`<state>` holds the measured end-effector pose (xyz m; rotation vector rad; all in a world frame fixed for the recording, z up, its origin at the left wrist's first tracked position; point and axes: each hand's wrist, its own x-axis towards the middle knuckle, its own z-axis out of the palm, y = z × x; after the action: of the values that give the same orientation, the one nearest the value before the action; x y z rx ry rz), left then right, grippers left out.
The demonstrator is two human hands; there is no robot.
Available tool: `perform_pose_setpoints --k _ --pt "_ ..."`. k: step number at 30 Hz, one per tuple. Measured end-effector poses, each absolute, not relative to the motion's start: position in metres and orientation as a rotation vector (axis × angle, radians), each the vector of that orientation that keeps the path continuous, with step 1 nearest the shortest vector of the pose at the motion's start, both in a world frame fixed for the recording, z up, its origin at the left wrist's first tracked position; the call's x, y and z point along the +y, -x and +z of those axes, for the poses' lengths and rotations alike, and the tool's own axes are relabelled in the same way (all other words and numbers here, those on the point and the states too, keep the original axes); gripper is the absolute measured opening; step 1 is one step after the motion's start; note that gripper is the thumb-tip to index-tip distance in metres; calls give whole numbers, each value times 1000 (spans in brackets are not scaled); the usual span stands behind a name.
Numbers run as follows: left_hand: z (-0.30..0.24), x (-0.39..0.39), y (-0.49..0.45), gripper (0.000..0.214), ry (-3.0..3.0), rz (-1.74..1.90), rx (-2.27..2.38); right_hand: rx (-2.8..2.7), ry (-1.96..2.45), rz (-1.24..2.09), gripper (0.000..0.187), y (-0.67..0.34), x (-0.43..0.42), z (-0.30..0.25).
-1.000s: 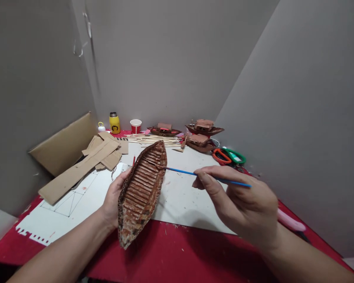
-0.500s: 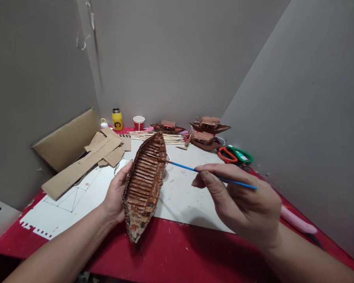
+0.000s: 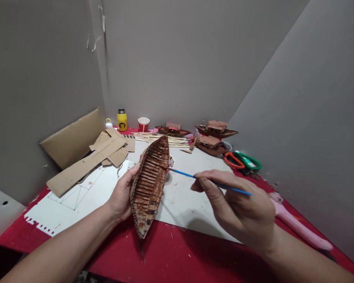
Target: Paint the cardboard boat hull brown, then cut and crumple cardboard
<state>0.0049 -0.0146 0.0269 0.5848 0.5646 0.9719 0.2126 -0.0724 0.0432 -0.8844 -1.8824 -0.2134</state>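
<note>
A small model boat hull (image 3: 150, 182), ribbed inside and mostly coated reddish brown, is held up and tilted with its inside towards me. Its near end looks paler and patchy. My left hand (image 3: 124, 192) grips the hull by its left side, the fingers partly hidden behind it. Between the thumb and fingers of my right hand (image 3: 236, 204) is a thin blue paintbrush (image 3: 183, 173), its tip at the hull's right inner wall. Partly hidden behind the hull stands a cup (image 3: 171, 162) with brownish stuff in it.
Cardboard strips (image 3: 88, 165) lie on a drawing sheet (image 3: 67, 214) at left. Thin wooden sticks (image 3: 177, 140), a red paper cup (image 3: 143, 125) and a yellow bottle (image 3: 122, 121) are at the back. Finished-looking model boats (image 3: 211, 144) and scissors (image 3: 247, 160) sit at right, near a pink object (image 3: 301, 226).
The view has shifted slightly, so most things appear further right. The hull has turned a little, showing more of the cup behind it. The brush tip sits lower along the right wall.
</note>
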Motion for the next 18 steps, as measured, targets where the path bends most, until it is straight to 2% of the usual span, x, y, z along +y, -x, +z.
perform_pose_setpoints --k 7,12,18 --pt "24 -16 -5 32 -650 1024 538 -1734 946 -294 16 -223 -65 43" --pt "22 -17 -4 28 -654 1041 488 -1750 872 -355 26 -227 -64 35" --pt "22 -14 -5 32 -644 1012 485 -1854 851 -219 26 -227 -66 32"
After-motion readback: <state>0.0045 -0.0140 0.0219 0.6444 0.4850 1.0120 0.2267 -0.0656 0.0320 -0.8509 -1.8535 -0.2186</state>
